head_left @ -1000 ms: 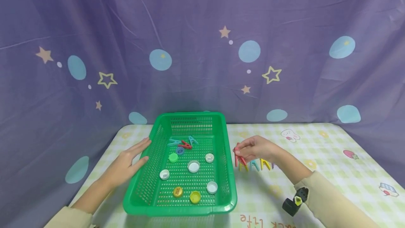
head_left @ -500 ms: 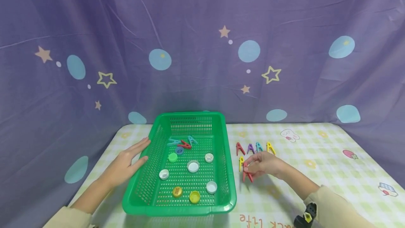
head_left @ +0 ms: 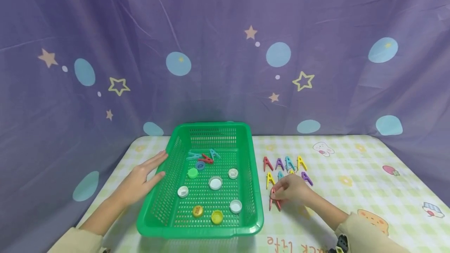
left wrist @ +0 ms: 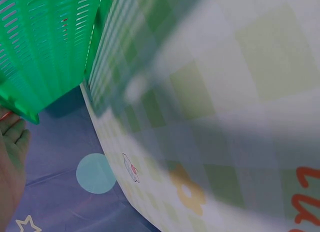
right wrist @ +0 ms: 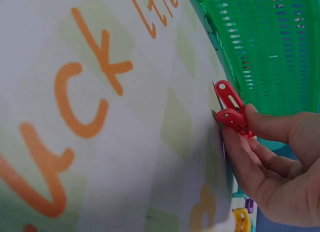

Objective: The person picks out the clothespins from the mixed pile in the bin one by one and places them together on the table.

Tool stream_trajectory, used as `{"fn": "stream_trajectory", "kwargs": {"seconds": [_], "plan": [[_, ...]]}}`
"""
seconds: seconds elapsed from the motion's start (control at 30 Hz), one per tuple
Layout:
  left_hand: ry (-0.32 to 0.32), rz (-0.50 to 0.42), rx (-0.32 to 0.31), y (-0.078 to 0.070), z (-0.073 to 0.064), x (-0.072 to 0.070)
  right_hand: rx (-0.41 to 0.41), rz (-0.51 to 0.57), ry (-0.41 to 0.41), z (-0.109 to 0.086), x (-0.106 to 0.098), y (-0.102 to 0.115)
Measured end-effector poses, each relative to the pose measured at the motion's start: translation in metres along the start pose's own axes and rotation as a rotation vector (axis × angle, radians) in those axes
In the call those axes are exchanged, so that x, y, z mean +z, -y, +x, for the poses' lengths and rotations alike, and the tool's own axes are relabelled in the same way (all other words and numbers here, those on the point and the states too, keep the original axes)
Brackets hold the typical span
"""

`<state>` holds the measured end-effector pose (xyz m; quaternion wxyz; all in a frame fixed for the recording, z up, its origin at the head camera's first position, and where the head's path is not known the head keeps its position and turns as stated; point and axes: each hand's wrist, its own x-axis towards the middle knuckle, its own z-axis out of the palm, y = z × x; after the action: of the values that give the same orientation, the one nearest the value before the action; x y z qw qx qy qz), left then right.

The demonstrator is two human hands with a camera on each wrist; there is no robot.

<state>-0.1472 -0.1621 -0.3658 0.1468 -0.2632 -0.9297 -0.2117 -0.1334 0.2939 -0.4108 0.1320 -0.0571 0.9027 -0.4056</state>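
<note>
My right hand (head_left: 293, 190) pinches a red clothespin (head_left: 274, 200) between thumb and fingertips, low over the cloth just right of the green basket. In the right wrist view the red clothespin (right wrist: 231, 107) points its two legs away from the fingers. Beyond it lie two rows of clothespins, among them a yellow one (head_left: 270, 179), a purple one (head_left: 306, 178) and a red one (head_left: 268, 163); my hand partly covers the nearer row. My left hand (head_left: 138, 182) rests with extended fingers against the left rim of the green basket (head_left: 198, 232).
Inside the basket lie several bottle caps, such as a yellow cap (head_left: 216, 217) and a white cap (head_left: 215, 183), plus blue clothespins (head_left: 214, 154) and a red clothespin (head_left: 207, 159). A checked tablecloth (head_left: 351, 198) covers the table. A purple curtain (head_left: 218, 100) hangs behind.
My right hand has brought the red clothespin from beside the basket's right rim toward me, down near the cloth in front of the two rows. My left hand has stayed at the basket.
</note>
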Motion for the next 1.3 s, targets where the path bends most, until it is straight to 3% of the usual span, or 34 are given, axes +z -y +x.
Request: {"fn": "stream_trajectory", "kwargs": {"seconds": [0.17, 0.5, 0.73, 0.93, 1.17, 1.3], "plan": [[-0.007, -0.012, 0.007, 0.000, 0.001, -0.001, -0.077, -0.084, -0.048, 0.000, 0.002, 0.004], [-0.008, 0.002, 0.008, 0.000, 0.000, 0.000, -0.070, -0.162, -0.149, 0.000, 0.007, 0.009], [-0.006, 0.004, 0.007, 0.001, 0.001, 0.000, -0.090, -0.135, -0.100, -0.002, 0.001, 0.009], [-0.005, 0.011, 0.000, 0.002, 0.000, 0.001, -0.100, -0.165, -0.035, 0.001, -0.016, 0.017], [-0.009, -0.004, 0.016, 0.000, 0.001, 0.000, -0.088, -0.040, 0.039, 0.011, -0.041, 0.039], [-0.004, 0.005, 0.006, -0.001, 0.000, 0.000, -0.098, -0.020, 0.072, 0.019, -0.053, 0.055]]}}
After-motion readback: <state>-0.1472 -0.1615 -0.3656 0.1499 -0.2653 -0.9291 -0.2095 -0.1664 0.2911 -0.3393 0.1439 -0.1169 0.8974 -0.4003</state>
